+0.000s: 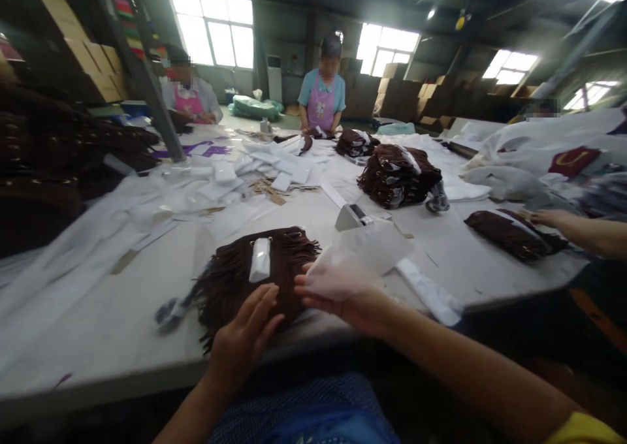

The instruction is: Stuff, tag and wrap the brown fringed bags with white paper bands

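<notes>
A dark brown fringed bag [281,251] lies on the table in front of me, with a white wrapped strip [260,260] on its top. My left hand [252,323] is open at the bag's near edge, fingers extended and thumb apart. Just right of it, my right hand [337,294] reaches over the bag's right side. A thin, translucent white sheet [372,251] is between its thumb and fingers and partly covers that hand. A tassel-like bundle in clear wrap [170,313] lies left of the bag.
A grey tape dispenser [353,217] stands beyond the sheet. Farther back is a stack of brown fringed bags [401,176]. White packets [284,170] are heaped at centre left. A co-worker's hand [548,219] touches another brown bag [514,234] on the right. A metal post [159,98] rises at left.
</notes>
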`<state>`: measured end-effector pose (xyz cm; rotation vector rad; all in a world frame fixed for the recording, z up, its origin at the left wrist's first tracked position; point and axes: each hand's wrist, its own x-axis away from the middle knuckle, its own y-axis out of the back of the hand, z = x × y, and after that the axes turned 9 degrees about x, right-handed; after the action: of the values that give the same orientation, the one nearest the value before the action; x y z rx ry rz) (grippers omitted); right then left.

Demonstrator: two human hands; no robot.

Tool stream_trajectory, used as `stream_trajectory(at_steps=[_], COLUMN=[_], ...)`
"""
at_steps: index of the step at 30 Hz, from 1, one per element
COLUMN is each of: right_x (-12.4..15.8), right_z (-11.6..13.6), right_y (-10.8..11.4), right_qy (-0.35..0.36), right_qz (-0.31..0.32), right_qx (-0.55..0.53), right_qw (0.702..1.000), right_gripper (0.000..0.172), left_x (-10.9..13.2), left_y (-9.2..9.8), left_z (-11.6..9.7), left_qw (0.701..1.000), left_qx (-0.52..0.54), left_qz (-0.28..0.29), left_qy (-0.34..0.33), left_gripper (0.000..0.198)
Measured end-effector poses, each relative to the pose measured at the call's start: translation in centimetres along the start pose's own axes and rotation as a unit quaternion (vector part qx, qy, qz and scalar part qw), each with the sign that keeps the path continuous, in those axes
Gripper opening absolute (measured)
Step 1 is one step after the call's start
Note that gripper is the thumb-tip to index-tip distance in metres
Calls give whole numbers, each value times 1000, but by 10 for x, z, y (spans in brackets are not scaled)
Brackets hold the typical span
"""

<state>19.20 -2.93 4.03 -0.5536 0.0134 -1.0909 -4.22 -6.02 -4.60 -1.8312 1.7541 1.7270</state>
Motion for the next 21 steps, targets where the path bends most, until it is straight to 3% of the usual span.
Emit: stream_trajectory(at_steps=[3,5,8,11,17,21], right_x=[-15,-25,-34,-36,-40,-34], right_z=[-45,-59,-62,-61,-72,-63], right_y=[-21,-25,-24,-20,-17,-20], right_qy=[-13,-2,26,48,48,-3], right_qz=[9,-11,-32,18,32,51], right_qx=[-8,48,116,91,92,94], right_qw=[1000,999,992,994,994,994], right_gripper=[47,45,38,44,59,51], left_x=[-1,-1,0,1,1,-1], left_y=[-4,-4,-1,2,4,6], left_z=[-7,-11,-14,-15,-12,-10], left_qw=[999,999,996,988,978,977], left_qx=[12,30,81,143,194,202], left_qz=[-31,-20,26,47,7,-15], left_qy=[10,18,27,38,79,70], left_gripper=[60,59,48,35,41,31])
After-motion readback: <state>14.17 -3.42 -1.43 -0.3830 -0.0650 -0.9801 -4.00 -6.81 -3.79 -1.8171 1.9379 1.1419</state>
